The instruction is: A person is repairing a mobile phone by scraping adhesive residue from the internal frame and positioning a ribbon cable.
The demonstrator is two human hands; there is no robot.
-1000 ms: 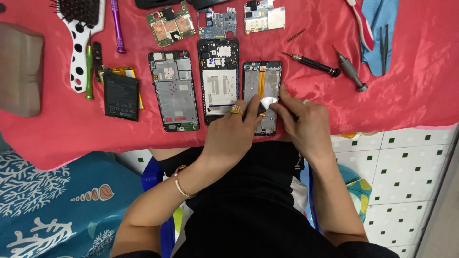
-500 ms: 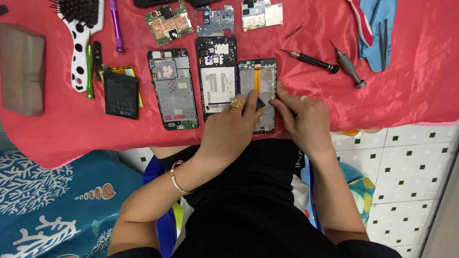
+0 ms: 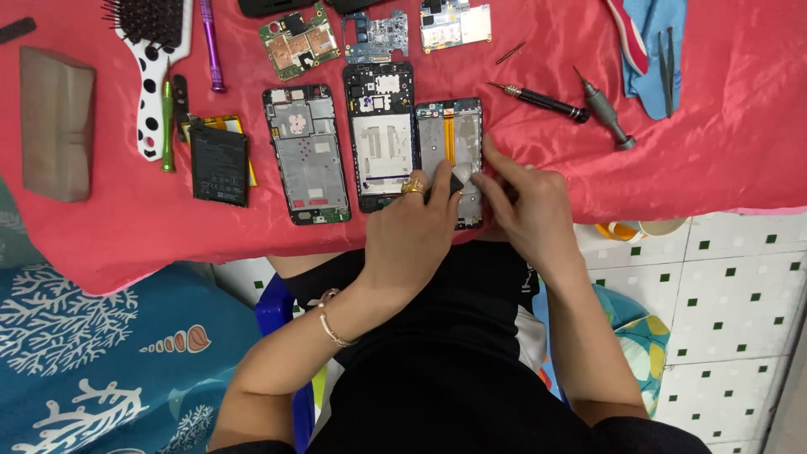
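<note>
Three opened phone frames lie side by side on a red cloth (image 3: 714, 160). Both hands work at the lower end of the rightmost frame (image 3: 451, 134), which has an orange flex strip down its middle. My left hand (image 3: 420, 223), with a gold ring, pinches a small dark pick (image 3: 456, 182) against that frame. My right hand (image 3: 525, 210) rests its fingers on the frame's lower right edge, holding it down. The frame's bottom part is hidden under the fingers.
The middle frame (image 3: 381, 134) and left frame (image 3: 307, 151) lie beside it. A black battery (image 3: 218, 164) lies further left. Circuit boards (image 3: 298, 38) sit above. Two screwdrivers (image 3: 542, 101) and tweezers on blue cloth (image 3: 664, 50) lie right. A spotted hairbrush (image 3: 150, 59) and brown block (image 3: 55, 122) lie left.
Both hands stay on the rightmost frame; the fingers have shifted slightly along its lower edge. The view has drifted a little.
</note>
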